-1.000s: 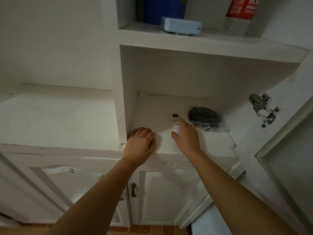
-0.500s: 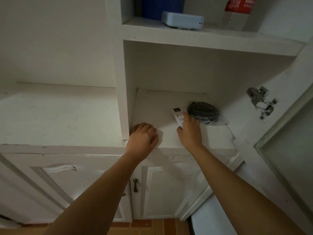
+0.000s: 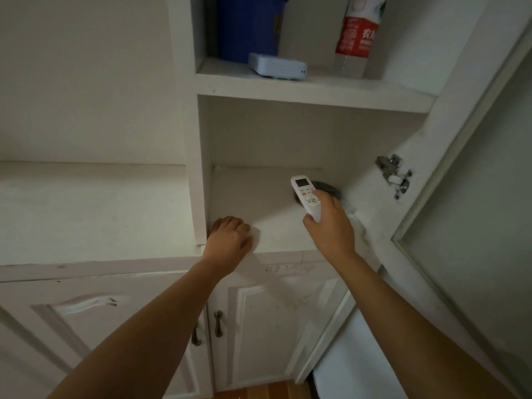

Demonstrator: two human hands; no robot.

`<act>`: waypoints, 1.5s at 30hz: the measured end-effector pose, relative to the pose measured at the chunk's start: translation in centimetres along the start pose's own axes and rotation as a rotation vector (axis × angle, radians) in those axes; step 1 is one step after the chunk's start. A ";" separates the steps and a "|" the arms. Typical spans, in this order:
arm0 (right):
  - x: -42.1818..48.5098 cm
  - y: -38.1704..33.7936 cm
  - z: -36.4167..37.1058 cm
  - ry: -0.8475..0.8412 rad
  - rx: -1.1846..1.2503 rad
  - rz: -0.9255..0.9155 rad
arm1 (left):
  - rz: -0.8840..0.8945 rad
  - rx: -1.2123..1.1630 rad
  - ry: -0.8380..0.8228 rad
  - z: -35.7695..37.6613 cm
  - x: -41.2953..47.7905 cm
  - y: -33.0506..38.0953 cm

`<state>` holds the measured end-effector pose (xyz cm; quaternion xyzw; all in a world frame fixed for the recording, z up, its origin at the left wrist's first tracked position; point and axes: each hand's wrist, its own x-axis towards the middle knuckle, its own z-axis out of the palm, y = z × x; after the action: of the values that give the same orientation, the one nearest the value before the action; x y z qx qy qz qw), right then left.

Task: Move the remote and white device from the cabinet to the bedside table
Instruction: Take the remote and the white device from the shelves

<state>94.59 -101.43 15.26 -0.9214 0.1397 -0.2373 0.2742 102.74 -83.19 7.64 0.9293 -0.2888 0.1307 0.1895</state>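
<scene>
My right hand [image 3: 331,226] grips a white remote [image 3: 305,194] with a small screen, holding it tilted above the lower cabinet shelf [image 3: 253,203]. The white device [image 3: 277,66], a flat rounded box, lies on the upper shelf [image 3: 302,90] above. My left hand [image 3: 229,240] rests with curled fingers on the front left corner of the lower shelf and holds nothing.
A dark coiled cable in a clear bag [image 3: 328,189] lies on the lower shelf behind the remote. A blue container [image 3: 247,27] and a red-labelled bottle [image 3: 357,38] stand on the upper shelf. The cabinet door [image 3: 460,197] hangs open at right, with a metal hinge [image 3: 393,174].
My right hand closed on the remote and lifted it off the lower shelf. My left hand stayed on the shelf corner. The view tilted upward.
</scene>
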 end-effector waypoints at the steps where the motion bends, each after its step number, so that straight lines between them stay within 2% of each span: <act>1: -0.3 -0.1 -0.7 0.015 0.008 0.001 | 0.001 0.004 -0.005 -0.2 -0.1 0.1; 7: -1.9 -1.0 -3.8 0.102 0.035 -0.019 | 0.055 -0.020 0.032 -2.2 -0.1 2.1; 21: -3.2 -5.3 -10.1 0.308 0.162 -0.158 | 0.351 -0.068 0.617 -14.2 2.2 9.6; 29: -2.5 -7.3 -12.1 0.360 0.150 -0.204 | 0.391 -0.030 0.738 -17.8 4.1 11.1; 31: -2.1 -7.6 -12.5 0.368 0.151 -0.202 | 0.341 -0.013 0.740 -18.0 5.1 10.9; 34: -1.2 -7.9 -13.1 0.359 0.141 -0.213 | 0.171 -0.034 0.693 -19.1 7.1 11.1; 39: 0.7 -8.0 -14.0 0.356 0.110 -0.216 | -0.222 -0.059 0.365 -21.8 10.9 12.4; 42: 1.7 -7.6 -14.1 0.339 0.096 -0.217 | -0.310 -0.044 0.230 -22.0 12.9 13.5; 45: 2.4 -7.3 -13.9 0.325 0.098 -0.212 | -0.345 -0.016 0.197 -21.8 14.3 13.9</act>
<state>90.36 -102.56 30.52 -0.8661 0.0724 -0.4171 0.2659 103.11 -91.39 35.96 0.9462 -0.1064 0.1844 0.2436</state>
